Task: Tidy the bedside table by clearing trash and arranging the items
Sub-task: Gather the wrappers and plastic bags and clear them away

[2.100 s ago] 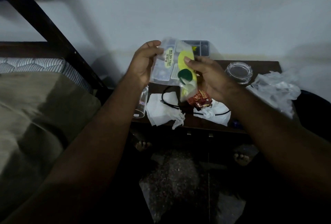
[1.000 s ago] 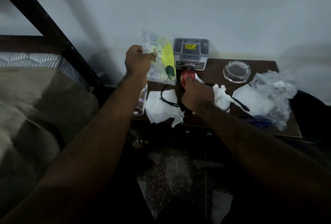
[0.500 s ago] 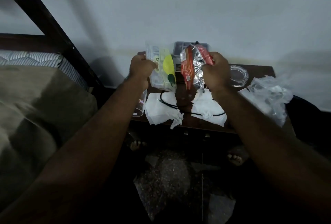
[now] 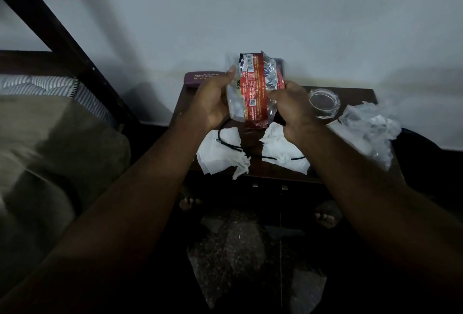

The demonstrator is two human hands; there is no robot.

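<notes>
Above the dark wooden bedside table (image 4: 360, 94), my left hand (image 4: 213, 99) holds a clear plastic packet (image 4: 235, 103) with its thumb over the top edge. A red and silver foil snack wrapper (image 4: 255, 88) lies against that packet, and my right hand (image 4: 293, 105) pinches its right side. Below the hands, two crumpled white tissues (image 4: 220, 155) (image 4: 283, 150) lie on the table with a black cable (image 4: 238, 147) running across them.
A glass ashtray (image 4: 324, 103) sits at the back right. A crumpled clear plastic bag (image 4: 370, 128) lies on the right edge. A dark spectacle case (image 4: 200, 78) rests by the wall. The bed (image 4: 50, 125) and its dark frame (image 4: 62, 37) stand to the left.
My right hand picked the red foil wrapper off the table and brought it up against the clear packet in my left hand. The two wrappers now overlap between both hands.
</notes>
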